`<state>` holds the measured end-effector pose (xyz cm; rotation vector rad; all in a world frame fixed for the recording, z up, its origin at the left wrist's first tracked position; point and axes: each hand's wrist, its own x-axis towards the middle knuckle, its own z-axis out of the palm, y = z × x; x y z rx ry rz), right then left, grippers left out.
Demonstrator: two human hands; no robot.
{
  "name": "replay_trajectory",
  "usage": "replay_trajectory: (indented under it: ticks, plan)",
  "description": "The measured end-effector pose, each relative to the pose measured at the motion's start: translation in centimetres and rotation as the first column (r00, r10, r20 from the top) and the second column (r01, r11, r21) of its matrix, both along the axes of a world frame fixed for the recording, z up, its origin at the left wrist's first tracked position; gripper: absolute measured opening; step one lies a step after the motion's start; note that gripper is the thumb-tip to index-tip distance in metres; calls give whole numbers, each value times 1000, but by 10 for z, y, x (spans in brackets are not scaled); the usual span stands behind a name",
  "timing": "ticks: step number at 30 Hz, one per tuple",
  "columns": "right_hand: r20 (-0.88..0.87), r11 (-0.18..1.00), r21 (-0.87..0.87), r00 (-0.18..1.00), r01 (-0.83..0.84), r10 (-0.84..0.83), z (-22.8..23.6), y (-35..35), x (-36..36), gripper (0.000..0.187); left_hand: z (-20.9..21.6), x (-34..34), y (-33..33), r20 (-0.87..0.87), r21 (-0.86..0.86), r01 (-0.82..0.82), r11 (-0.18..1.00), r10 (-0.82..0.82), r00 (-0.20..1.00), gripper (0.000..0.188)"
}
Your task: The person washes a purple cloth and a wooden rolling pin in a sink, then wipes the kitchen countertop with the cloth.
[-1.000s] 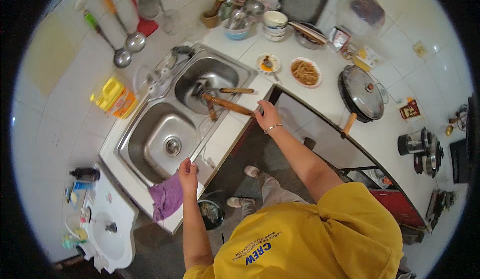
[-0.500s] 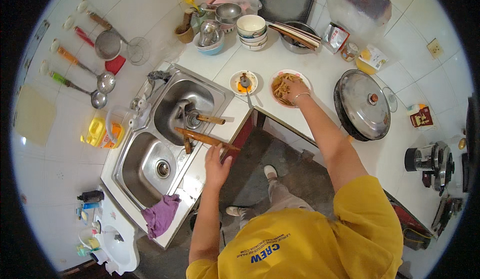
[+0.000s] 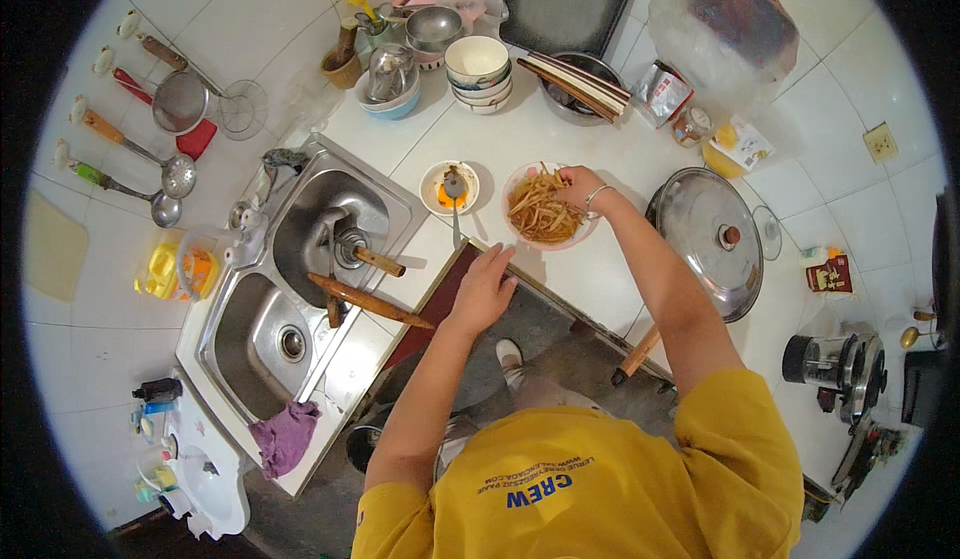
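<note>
A pale pink-rimmed bowl (image 3: 517,227) on the corner counter holds a heap of yellow-brown strips of food (image 3: 547,202). My right hand (image 3: 582,189), with a bracelet at the wrist, is closed at the bowl's right rim, its fingertips beside the strips. Near the counter's front edge hovers my left hand (image 3: 484,291), fingers stretched out and nothing in them. Just beyond those fingers stands a small white bowl (image 3: 432,181) with orange residue and a metal spoon (image 3: 455,199) leaning in it.
Left is a double steel sink (image 3: 245,344) with a wooden rolling pin (image 3: 370,302) across its edge. A large lidded pan (image 3: 708,249) stands right, its handle jutting past the counter. Stacked bowls (image 3: 480,74) and a pot with chopsticks (image 3: 570,94) stand behind.
My right hand has moved from on top of the strips to the bowl's right rim. My left hand has gone from beside the rolling pin toward the bowls. The view has shifted.
</note>
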<state>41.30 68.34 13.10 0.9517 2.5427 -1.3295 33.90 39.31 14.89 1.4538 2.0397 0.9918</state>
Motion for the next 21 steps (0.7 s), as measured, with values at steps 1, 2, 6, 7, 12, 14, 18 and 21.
replay_trajectory:
  ticks: [1, 2, 6, 7, 12, 14, 18, 21]
  plan:
    - [-23, 1000, -28, 1000, 2, -3, -5, 5, 1, 30, 0, 3, 11, 0, -23, 28, 999, -28, 1000, 50]
    - [-47, 998, -55, 999, 3, -6, -11, 8, 2, 32, 2, 6, 20, 21, -42, 38, 998, -37, 999, 52]
    - [59, 970, 244, 998, -8, -6, 10, -14, -2, 45, -16, 13, 38, -93, -47, 34, 998, -38, 995, 52]
    - [47, 932, 361, 999, -42, 27, 8, -17, 1, 49, -16, 15, 41, -94, -62, 29, 998, -34, 995, 53]
    - [6, 786, 599, 982, -154, 188, 6, -48, 9, 65, -18, 16, 45, -94, -117, 36, 992, -48, 994, 53]
    - [104, 822, 536, 982, -190, 160, 5, -63, 5, 66, -18, 16, 46, -102, -146, 35, 989, -50, 994, 53]
    - [277, 823, 508, 953, -255, 124, 8, -72, -6, 56, -13, 17, 46, -103, -126, 36, 991, -49, 993, 52]
    - [189, 832, 514, 973, -210, 129, -17, -61, -12, 37, -15, 17, 46, -121, -95, 40, 995, -51, 991, 52]
